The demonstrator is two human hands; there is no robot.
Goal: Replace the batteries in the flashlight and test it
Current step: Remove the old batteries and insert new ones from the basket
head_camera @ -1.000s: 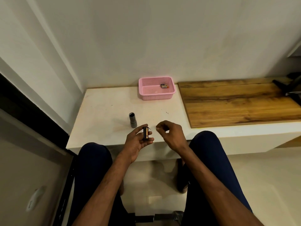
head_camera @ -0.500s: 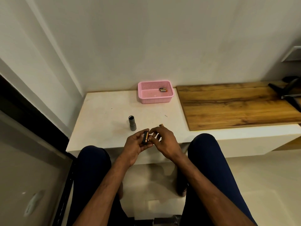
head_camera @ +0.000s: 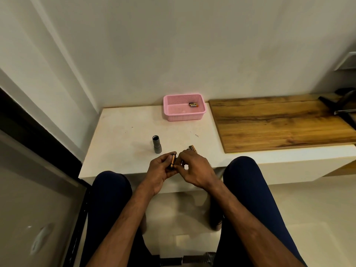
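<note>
Looking down from the head camera, the person sits with both knees against a low white counter (head_camera: 123,135) and works right at its front edge, hands raised just above the surface.

The left hand (head_camera: 159,170) is curled round a dark battery holder (head_camera: 172,160), thumb on one side and fingers on the other, tilted so that a copper-and-black cell in it faces up towards the eyes. That tilt probably serves to show the cell's seating and polarity. The right hand (head_camera: 194,168) comes in from the other side, its fingertips bunched against the holder's edge. Whether they pinch a cell or only press on the holder I cannot tell, since the knuckles hide them.

Just beyond the right hand a loose battery (head_camera: 193,148) lies on the counter, near enough to be picked up or discarded without reaching. The grey flashlight body (head_camera: 157,144) stands on end a little beyond the left hand, open mouth up and touched by neither hand. Standing it upright keeps it from rolling and leaves the opening ready to take the holder back.

Further back, against the wall, a pink basket (head_camera: 184,116) holds more batteries (head_camera: 193,104) in its right rear corner, which keeps that set apart from the one by the hands. A wooden board (head_camera: 279,124) covers the counter to the right.

By my judgement the cell swap is midway; reassembly and the light test are not yet done.
</note>
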